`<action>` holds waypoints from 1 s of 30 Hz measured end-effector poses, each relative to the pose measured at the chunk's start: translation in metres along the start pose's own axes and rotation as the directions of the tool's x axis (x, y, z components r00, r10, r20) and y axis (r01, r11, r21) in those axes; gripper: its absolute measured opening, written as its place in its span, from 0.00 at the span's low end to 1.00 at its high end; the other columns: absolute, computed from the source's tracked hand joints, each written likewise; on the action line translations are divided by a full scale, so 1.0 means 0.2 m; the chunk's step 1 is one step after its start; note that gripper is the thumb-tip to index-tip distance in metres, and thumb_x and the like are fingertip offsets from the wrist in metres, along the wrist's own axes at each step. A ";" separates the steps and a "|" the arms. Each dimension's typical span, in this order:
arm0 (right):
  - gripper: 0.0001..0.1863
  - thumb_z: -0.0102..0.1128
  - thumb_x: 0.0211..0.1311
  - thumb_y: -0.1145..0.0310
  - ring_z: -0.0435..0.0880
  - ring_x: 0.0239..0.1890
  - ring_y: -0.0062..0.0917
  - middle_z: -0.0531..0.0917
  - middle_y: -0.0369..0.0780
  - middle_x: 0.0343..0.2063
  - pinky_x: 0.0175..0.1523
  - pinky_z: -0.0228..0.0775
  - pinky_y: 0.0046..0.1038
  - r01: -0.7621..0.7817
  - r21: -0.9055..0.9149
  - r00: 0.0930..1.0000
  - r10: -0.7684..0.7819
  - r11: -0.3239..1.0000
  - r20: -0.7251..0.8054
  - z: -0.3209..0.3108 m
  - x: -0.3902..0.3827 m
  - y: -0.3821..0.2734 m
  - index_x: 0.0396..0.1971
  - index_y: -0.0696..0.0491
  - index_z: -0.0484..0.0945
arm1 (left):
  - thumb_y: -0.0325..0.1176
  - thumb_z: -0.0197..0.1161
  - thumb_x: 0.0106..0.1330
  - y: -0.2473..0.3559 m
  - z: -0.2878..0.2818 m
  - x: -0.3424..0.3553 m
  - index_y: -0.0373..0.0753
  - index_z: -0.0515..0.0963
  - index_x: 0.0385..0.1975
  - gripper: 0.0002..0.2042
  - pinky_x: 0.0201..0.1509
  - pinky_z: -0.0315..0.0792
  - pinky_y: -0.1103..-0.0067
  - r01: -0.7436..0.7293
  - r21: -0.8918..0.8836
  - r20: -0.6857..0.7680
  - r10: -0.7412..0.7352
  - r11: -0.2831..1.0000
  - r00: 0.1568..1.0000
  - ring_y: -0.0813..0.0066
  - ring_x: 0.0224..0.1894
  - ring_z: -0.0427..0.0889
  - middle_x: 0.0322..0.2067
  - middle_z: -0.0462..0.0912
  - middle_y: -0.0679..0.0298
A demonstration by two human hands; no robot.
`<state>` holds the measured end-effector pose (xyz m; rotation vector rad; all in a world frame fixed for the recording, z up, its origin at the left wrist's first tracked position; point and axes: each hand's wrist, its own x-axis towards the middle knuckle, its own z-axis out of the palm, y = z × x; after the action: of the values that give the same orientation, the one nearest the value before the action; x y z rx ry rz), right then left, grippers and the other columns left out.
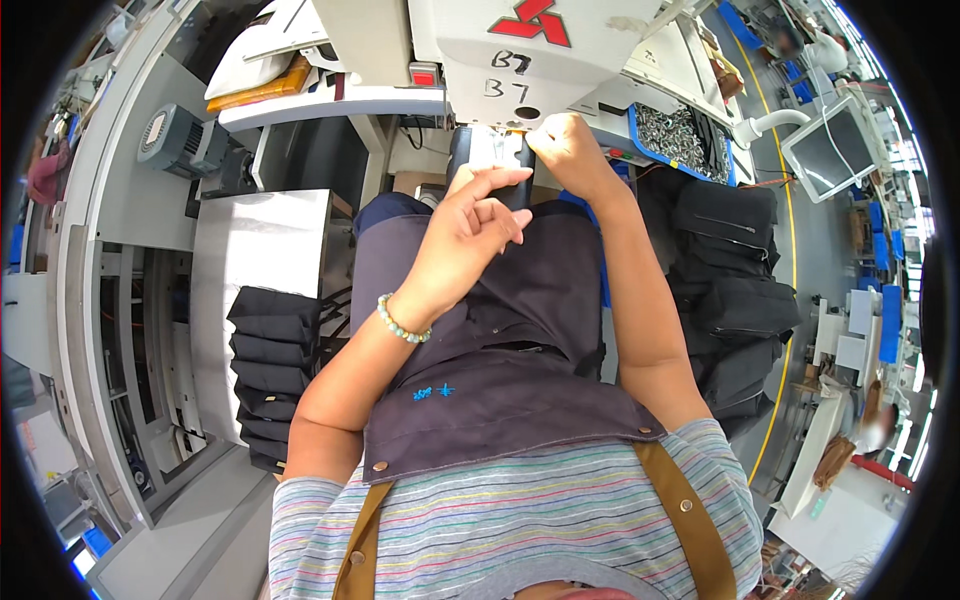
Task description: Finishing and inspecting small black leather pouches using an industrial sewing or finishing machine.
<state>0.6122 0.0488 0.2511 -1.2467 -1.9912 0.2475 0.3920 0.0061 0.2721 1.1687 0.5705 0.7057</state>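
A white machine head (540,55) with a red emblem stands in front of me, above a narrow work area holding dark fabric (462,148). My left hand (478,210) is raised just below that area, index finger stretched out and the other fingers loosely curled, with nothing visible in it. My right hand (565,150) is closed at the right side of the work area, under the head; whatever is between its fingertips is hidden. My apron (530,310) covers my lap beneath both hands.
Folded black pieces are stacked on a metal surface (260,220) at left, and more black garments (730,310) pile at right. A blue tray (675,140) of small metal parts sits right of the head, beside a screen (830,150). Other people (870,430) work beyond the aisle.
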 end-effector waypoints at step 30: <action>0.17 0.51 0.57 0.67 0.73 0.16 0.21 0.77 0.40 0.19 0.22 0.69 0.27 -0.631 0.014 0.717 0.576 0.776 0.393 -0.19 0.07 -0.17 0.42 0.58 0.82 | 0.24 0.65 0.66 0.03 0.01 -0.06 0.35 0.78 0.57 0.19 0.25 0.72 0.88 -0.060 0.313 0.003 0.062 0.948 0.998 0.80 0.31 0.87 0.68 0.65 0.57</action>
<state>0.6118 0.0357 0.3026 -1.8349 -1.7367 1.0072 0.3845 -0.0030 0.2784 1.4858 0.6712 0.6876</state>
